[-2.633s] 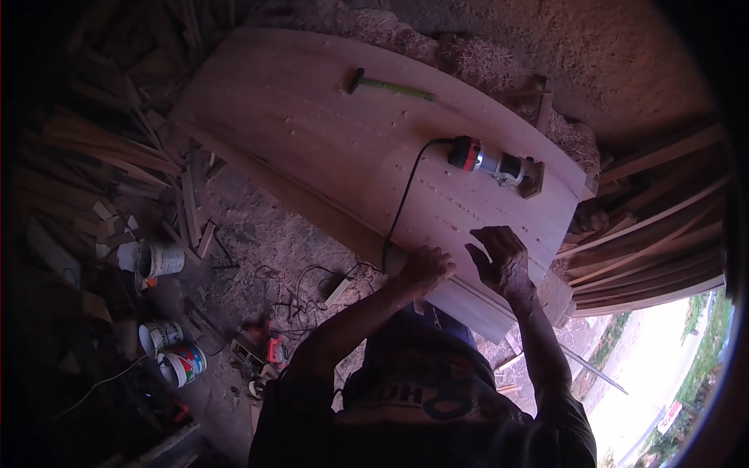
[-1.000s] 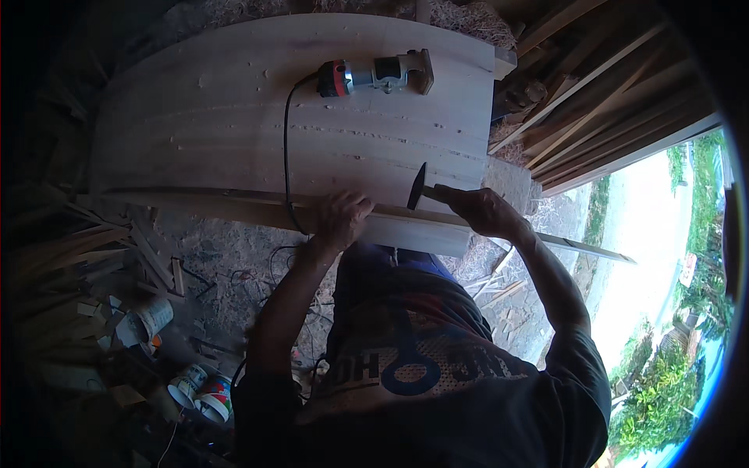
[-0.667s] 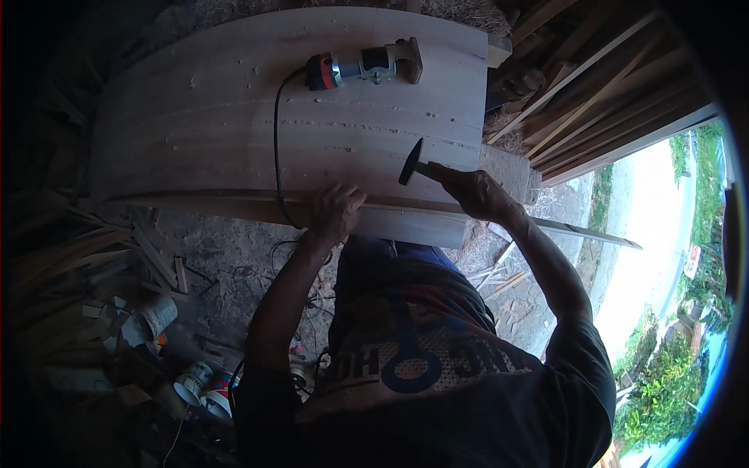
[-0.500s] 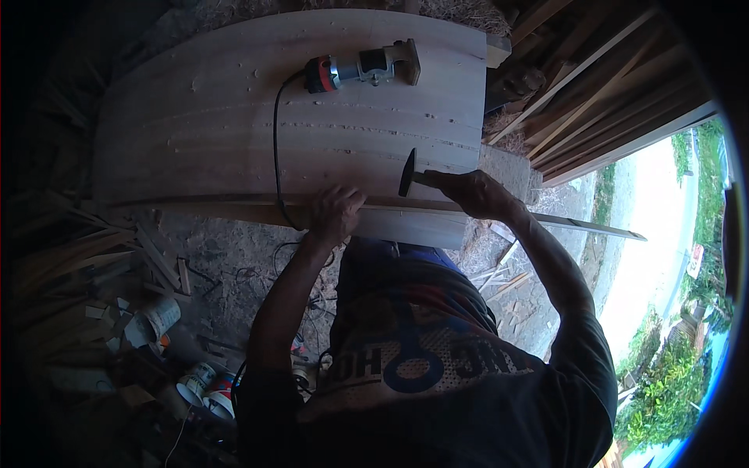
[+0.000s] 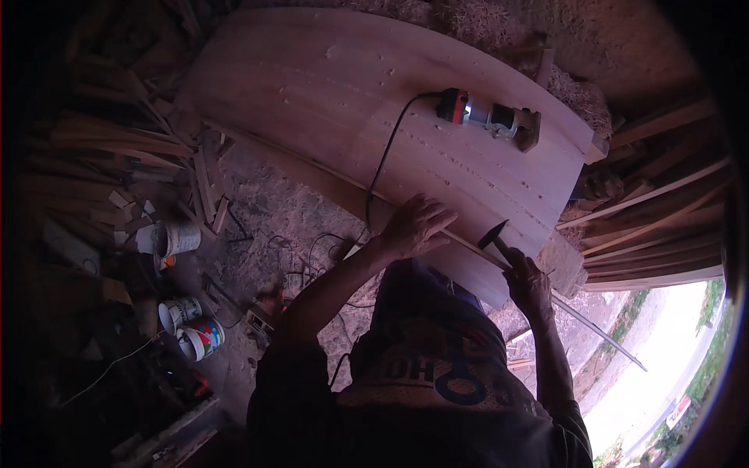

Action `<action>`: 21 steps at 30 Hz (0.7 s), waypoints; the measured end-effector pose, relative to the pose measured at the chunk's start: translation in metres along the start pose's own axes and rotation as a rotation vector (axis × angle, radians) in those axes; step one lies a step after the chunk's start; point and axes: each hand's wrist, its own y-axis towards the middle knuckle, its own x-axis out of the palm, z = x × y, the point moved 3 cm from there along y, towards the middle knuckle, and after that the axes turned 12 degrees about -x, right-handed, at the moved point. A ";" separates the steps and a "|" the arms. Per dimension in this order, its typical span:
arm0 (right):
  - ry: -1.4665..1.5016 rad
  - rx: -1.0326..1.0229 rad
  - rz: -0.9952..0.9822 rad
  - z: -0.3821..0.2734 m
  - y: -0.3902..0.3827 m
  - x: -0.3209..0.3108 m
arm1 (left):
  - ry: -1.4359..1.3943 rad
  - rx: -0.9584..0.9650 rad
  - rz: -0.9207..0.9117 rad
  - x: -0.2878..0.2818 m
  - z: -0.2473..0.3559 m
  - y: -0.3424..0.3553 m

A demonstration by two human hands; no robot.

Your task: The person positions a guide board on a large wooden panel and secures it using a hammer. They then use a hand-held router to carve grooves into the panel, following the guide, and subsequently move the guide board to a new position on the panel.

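The right hand (image 5: 530,285) grips a hammer (image 5: 493,235). The left hand (image 5: 417,226) lies loosely spread across a thin wooden strip (image 5: 477,251).

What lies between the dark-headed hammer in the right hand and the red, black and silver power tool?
Between the hammer and the power tool, the head view shows only the pale wooden panel, dotted with small bits.

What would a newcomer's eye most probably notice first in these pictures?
Probably the broad, curved wooden surface filling the upper middle, with a red, black and silver power tool lying on its right part. Next comes the hammer in the right hand, near the surface's lower right edge. Toward the right rim, the bright ground outside glares white.
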 end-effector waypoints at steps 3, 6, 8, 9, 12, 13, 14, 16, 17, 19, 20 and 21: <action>-0.017 -0.005 0.093 -0.003 0.004 -0.004 | 0.047 -0.208 0.356 -0.042 -0.038 -0.014; 0.046 0.037 0.195 0.002 -0.001 0.002 | -0.120 -0.800 0.808 -0.055 -0.168 -0.039; 0.071 0.013 0.221 0.007 -0.004 0.011 | -0.283 -1.257 0.867 -0.054 -0.282 -0.064; 0.053 0.000 0.231 0.011 -0.007 0.013 | -0.403 -1.340 0.880 -0.058 -0.313 -0.063; 0.029 0.031 0.255 0.000 0.000 0.016 | -0.629 -1.482 0.880 -0.062 -0.383 -0.059; 0.029 0.049 0.254 -0.009 0.009 0.011 | -0.604 -1.472 0.874 -0.061 -0.399 -0.062; 0.019 0.022 0.280 -0.019 0.024 0.009 | -0.574 -1.465 0.873 -0.063 -0.415 -0.069; -0.063 0.042 0.329 -0.051 0.042 -0.003 | -0.662 -1.511 0.783 -0.056 -0.397 -0.035; 0.149 0.136 0.341 -0.063 0.059 -0.001 | -0.695 -1.533 0.736 -0.057 -0.384 -0.021; 0.596 0.301 0.246 -0.106 0.116 0.009 | -0.673 -1.445 0.828 -0.062 -0.374 -0.020; 0.855 0.067 0.415 -0.149 0.157 0.011 | -0.657 -1.389 0.881 -0.068 -0.370 -0.018; 1.101 0.161 0.412 -0.177 0.192 0.023 | -0.624 -1.390 0.904 -0.068 -0.371 -0.019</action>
